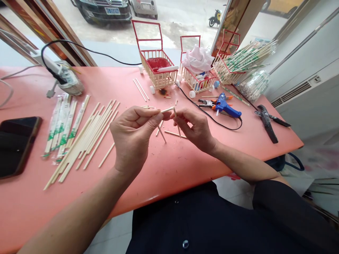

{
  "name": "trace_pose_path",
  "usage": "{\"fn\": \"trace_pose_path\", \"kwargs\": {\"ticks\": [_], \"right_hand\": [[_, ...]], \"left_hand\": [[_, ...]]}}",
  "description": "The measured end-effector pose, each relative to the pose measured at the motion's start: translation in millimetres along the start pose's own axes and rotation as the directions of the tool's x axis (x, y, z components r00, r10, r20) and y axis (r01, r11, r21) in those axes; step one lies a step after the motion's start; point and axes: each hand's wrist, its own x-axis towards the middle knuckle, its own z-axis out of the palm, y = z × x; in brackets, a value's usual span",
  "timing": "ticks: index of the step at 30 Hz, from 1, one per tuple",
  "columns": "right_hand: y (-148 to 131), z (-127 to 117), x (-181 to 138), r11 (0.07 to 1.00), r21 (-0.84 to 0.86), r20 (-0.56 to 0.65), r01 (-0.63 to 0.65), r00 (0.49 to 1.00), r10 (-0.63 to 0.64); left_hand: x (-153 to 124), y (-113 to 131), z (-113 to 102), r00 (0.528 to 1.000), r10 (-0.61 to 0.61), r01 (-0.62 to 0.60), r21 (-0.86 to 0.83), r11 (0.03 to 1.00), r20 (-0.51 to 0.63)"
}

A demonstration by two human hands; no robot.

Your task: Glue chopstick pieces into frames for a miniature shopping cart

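Above the pink table [148, 183], my left hand [135, 134] pinches a short wooden stick [167, 110] between thumb and fingers. Another stick [161, 134] slants down beneath that hand. My right hand [196, 128] is closed on a wooden stick [177, 121] that points downward, its top end touching the end of the short one. Whether the pieces are glued together I cannot tell. A loose stick [174, 134] lies on the table just below my right hand, with crumbs around it. To the left of my left hand is a pile of bare chopsticks [91, 137].
Wrapped chopsticks [59, 127] and a phone [18, 144] lie at left, near a power strip [66, 81]. Small stick-built carts [159, 76] stand at the back. A blue glue gun [226, 107], pliers [208, 103] and a black cutter [266, 123] lie at right, with a cord trailing.
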Motion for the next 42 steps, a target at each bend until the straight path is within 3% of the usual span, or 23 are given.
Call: {"fn": "trace_pose_path", "kwargs": {"ticks": [42], "right_hand": [[-6.7,-1.5,-1.7,0.995,-0.011,0.037,-0.100,0.994,0.101]], "left_hand": [[-1.5,-0.4,-1.1,1.000,-0.006,0.006,0.004,1.000,0.004]]}}
